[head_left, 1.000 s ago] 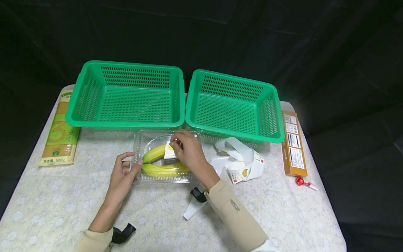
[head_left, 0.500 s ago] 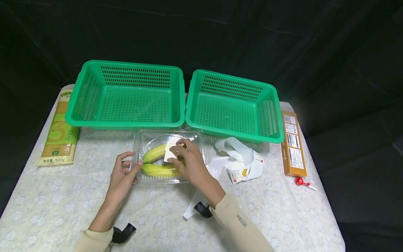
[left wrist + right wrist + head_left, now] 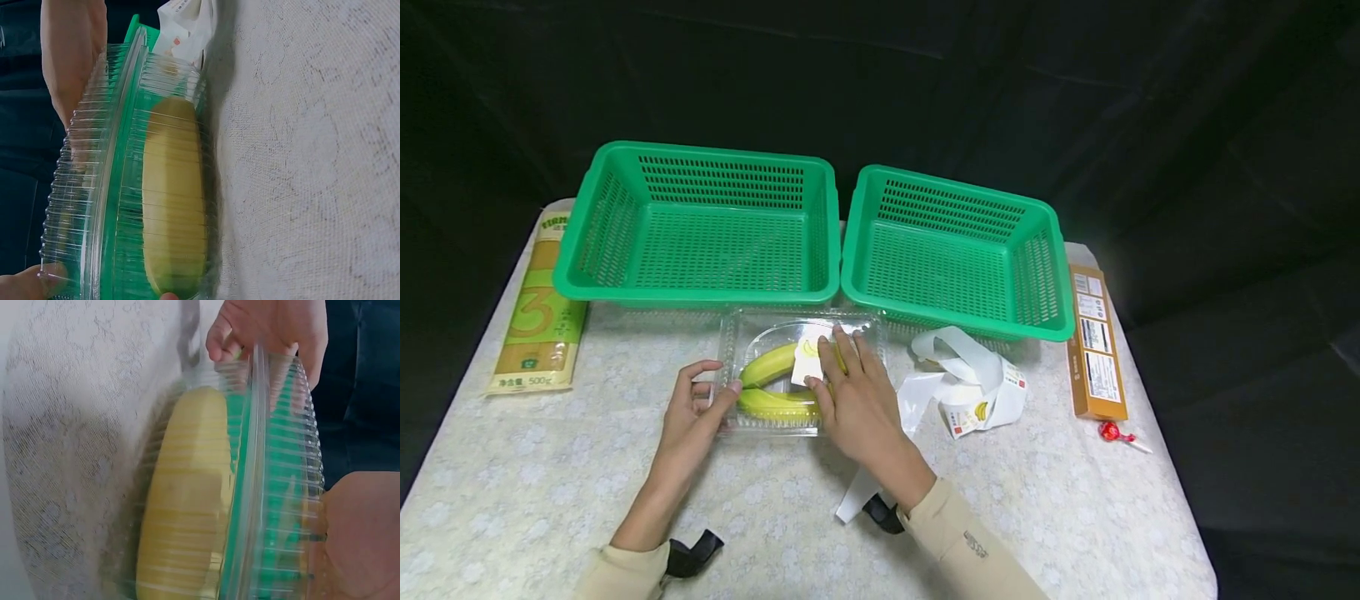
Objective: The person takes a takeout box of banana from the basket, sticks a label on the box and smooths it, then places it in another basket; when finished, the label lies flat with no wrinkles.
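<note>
A clear plastic clamshell box (image 3: 778, 321) stands closed on the table, with yellow bananas (image 3: 767, 367) inside. On its lid lies a white label (image 3: 806, 363) with a small banana picture. My left hand (image 3: 691, 421) grips the box's left end, thumb on top and fingers at the side. My right hand (image 3: 865, 408) rests flat on the lid with spread, straight fingers, its fingertips over the label's right part. The left wrist view shows one banana (image 3: 175, 200) through the ribbed side wall. In the right wrist view, my left fingers (image 3: 217, 340) are at the far end.
Two green baskets (image 3: 700, 296) (image 3: 955, 321) stand behind the box. A crumpled strip of label backing (image 3: 970, 379) lies to the right, its tail running under the right forearm. Noodle pack (image 3: 542, 317) at left; orange-brown carton (image 3: 1097, 350) and red lollipop (image 3: 1108, 431) at right.
My right hand has gone from pinching the label above the lid to lying flat over it, fingers straightened. The label now lies down on the lid. My left hand stays put.
</note>
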`<state>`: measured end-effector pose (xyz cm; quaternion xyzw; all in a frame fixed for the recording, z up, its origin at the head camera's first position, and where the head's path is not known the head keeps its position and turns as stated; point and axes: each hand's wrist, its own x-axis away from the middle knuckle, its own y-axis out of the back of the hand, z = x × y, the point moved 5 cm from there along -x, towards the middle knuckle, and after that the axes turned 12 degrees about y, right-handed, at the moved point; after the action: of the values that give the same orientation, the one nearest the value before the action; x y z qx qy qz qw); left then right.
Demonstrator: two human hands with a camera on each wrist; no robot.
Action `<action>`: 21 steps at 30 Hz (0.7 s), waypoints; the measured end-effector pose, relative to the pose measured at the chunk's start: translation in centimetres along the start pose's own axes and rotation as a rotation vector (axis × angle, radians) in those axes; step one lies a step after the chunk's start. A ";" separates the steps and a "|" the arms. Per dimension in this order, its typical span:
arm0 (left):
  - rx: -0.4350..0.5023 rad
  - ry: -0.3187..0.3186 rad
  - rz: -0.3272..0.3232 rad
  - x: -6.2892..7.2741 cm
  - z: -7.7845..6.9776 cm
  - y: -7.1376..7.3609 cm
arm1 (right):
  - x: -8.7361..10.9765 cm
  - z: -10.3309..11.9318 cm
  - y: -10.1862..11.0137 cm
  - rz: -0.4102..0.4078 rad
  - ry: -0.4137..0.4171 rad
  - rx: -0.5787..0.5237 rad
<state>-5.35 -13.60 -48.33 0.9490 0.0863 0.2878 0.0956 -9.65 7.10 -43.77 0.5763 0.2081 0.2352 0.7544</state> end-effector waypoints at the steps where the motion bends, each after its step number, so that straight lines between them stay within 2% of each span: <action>1: -0.001 -0.002 -0.001 0.0 0.0 0.0 | 0.0 -0.1 0.0 0.007 -0.009 -0.001; 5: 0.004 -0.003 0.004 0.1 -0.1 -0.1 | -0.1 -0.5 0.1 0.030 -0.012 -0.027; 14: 0.030 0.003 0.019 0.2 0.0 -0.2 | 0.0 -0.8 0.8 -0.083 0.059 -0.107; 21: 0.031 0.001 0.014 0.1 0.0 -0.1 | 0.2 -0.9 0.2 -0.089 0.069 -0.123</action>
<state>-5.29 -13.47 -48.28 0.9508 0.0842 0.2875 0.0786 -10.03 8.03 -43.80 0.5108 0.2447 0.2334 0.7904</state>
